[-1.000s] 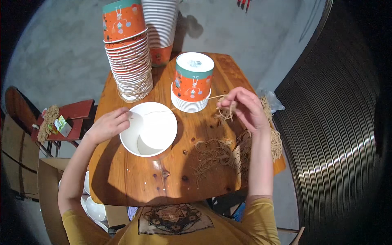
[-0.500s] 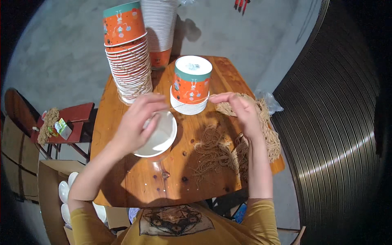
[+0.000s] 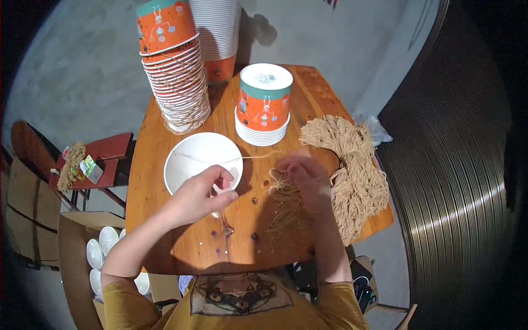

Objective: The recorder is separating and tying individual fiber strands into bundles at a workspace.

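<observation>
At centre, the left hand is loosely curled, thumb and fingers apart, overlapping the near rim of one open white-lined paper tub. The right hand is blurred; its grip cannot be told. One tan strand crosses the tub's mouth. Right of centre lie one loose tangle of cord and one large hank, perhaps placed for easy reach. Beyond, one short stack and two tall stacks, orange-patterned and mostly white, stand upside down, probably nested for compactness.
</observation>
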A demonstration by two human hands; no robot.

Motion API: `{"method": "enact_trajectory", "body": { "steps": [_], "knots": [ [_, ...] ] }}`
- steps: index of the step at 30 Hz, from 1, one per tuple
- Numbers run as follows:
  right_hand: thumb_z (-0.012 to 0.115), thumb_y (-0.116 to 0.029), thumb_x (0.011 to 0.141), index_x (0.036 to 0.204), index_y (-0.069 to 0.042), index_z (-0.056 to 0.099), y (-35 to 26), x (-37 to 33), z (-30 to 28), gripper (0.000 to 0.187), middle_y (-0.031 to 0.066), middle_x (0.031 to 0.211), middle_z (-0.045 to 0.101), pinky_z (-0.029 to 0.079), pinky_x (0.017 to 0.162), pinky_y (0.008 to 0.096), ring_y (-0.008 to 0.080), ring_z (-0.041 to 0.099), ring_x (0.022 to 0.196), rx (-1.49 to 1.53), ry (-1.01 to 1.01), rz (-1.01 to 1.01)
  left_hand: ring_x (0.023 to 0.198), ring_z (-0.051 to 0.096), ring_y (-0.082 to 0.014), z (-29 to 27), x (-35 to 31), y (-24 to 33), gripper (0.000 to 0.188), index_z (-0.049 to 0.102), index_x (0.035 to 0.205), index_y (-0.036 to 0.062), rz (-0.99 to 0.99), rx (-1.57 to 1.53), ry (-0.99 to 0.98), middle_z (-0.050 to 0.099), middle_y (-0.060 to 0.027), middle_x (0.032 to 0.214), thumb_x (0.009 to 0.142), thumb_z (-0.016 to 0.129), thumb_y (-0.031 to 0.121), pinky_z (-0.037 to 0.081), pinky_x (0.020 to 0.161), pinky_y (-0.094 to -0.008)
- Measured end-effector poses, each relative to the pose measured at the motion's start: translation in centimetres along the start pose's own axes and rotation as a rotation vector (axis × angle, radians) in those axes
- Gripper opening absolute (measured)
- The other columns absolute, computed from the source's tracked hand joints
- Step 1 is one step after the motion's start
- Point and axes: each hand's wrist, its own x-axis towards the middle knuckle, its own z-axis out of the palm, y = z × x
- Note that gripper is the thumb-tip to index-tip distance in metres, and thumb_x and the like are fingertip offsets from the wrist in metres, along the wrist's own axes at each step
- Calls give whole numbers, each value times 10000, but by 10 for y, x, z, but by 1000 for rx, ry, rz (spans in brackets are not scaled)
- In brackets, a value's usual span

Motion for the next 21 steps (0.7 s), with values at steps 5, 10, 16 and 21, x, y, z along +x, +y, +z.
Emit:
{"method": "enact_trajectory", "body": {
  "steps": [5, 10, 16, 21],
  "knots": [
    [493, -217, 976, 808, -22, 540, 5, 11, 37, 261, 62, 790, 599, 482, 733, 335, 197, 579, 801, 383, 229, -293, 690, 584, -204, 1, -5, -8, 214, 523, 971, 23, -19, 149, -25, 584, -80, 797, 849, 652, 143, 487, 681, -318],
    [524, -217, 930, 798, -48, 528, 21, 7, 12, 214, 48, 686, 570, 486, 663, 319, 196, 592, 709, 801, -269, -126, 684, 582, -163, -5, -5, -8, 184, 523, 961, 19, -60, 151, -37, 580, -78, 779, 839, 640, 92, 484, 663, -304],
    [614, -168, 863, 878, -54, 633, 25, -11, 44, 116, 81, 700, 620, 477, 524, 319, 204, 603, 575, -554, -97, -119, 694, 570, -116, -7, -5, -9, 186, 526, 977, 16, -78, 91, -13, 573, -48, 802, 839, 638, 67, 482, 652, -278],
    [628, -123, 835, 874, -66, 650, 47, -16, 54, 73, 118, 704, 612, 485, 551, 351, 250, 625, 622, -872, 11, -294, 713, 559, -104, -6, -3, -8, 237, 533, 1044, 24, -105, 34, -22, 558, -33, 838, 839, 644, 64, 485, 667, -268]
  ]
}}
